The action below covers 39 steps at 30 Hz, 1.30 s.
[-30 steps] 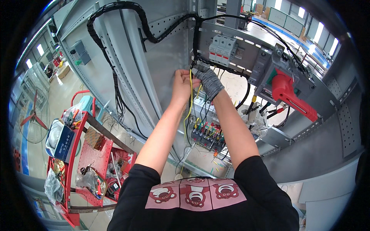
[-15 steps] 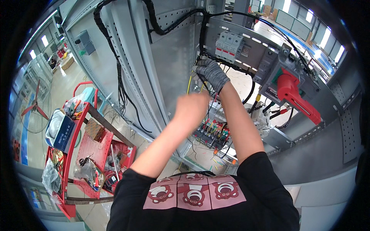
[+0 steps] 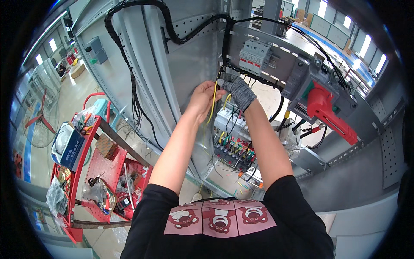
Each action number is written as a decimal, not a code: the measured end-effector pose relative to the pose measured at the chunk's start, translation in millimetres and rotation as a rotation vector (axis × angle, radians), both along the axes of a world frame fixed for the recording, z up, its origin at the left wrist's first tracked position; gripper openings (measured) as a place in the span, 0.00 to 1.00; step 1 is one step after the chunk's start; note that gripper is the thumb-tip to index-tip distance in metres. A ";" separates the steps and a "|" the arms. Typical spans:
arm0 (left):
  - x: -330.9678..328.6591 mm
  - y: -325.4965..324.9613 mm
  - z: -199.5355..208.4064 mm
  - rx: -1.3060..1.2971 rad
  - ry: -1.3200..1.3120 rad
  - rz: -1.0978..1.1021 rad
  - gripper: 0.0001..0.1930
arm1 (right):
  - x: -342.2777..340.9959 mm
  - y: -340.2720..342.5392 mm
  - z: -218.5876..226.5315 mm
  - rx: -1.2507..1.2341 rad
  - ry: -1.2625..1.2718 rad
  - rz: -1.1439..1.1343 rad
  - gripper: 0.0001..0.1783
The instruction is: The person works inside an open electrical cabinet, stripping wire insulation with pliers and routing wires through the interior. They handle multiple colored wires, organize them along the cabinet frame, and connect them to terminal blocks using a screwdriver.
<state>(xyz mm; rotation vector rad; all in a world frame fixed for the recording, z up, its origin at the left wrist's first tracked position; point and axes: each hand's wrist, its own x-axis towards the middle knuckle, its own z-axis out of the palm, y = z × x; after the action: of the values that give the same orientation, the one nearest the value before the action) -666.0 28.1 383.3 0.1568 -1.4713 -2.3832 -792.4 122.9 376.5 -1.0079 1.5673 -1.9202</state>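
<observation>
My bare left hand (image 3: 201, 102) is closed, its thumb and fingertips pinching at a yellow wire (image 3: 212, 108) that hangs down inside the grey metal cabinet. Right beside it, my right hand (image 3: 238, 90) wears a grey knitted glove, and its fingers curl round the lower part of a black-wrapped wire bundle (image 3: 227, 41). The gloved fingertips are partly hidden behind the hand. Below the hands sit white circuit breakers (image 3: 228, 120) and a row of terminals (image 3: 235, 152) with many coloured wires.
On the cabinet's crossbar are a grey fuse block (image 3: 254, 55) and a switch with a large red handle (image 3: 330, 112). Black cable bundles run along the left posts. At left stands a red cart (image 3: 79, 185) with tools, bags and boxes, near a fan (image 3: 41, 118).
My left hand has moved up to the yellow wire beside my right hand, from lower down where it was blurred. The gloved hand has stayed near the bundle, turning slightly.
</observation>
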 end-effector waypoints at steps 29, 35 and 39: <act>11.4 1.4 -10.0 -0.184 0.083 0.082 0.07 | 16.5 9.9 8.2 0.036 0.070 0.086 0.10; 49.5 34.8 34.5 -1.414 -0.277 0.665 0.12 | 23.1 4.1 22.5 0.244 0.148 -0.096 0.12; 75.7 67.0 26.7 -1.759 -0.231 0.253 0.14 | 23.0 9.9 37.4 0.386 0.255 -0.030 0.08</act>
<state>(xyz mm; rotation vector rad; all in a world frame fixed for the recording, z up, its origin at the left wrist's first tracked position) -590.3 95.1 410.0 0.1337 -2.7463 -0.2895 -769.3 132.9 413.9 -1.0896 2.0081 -1.4648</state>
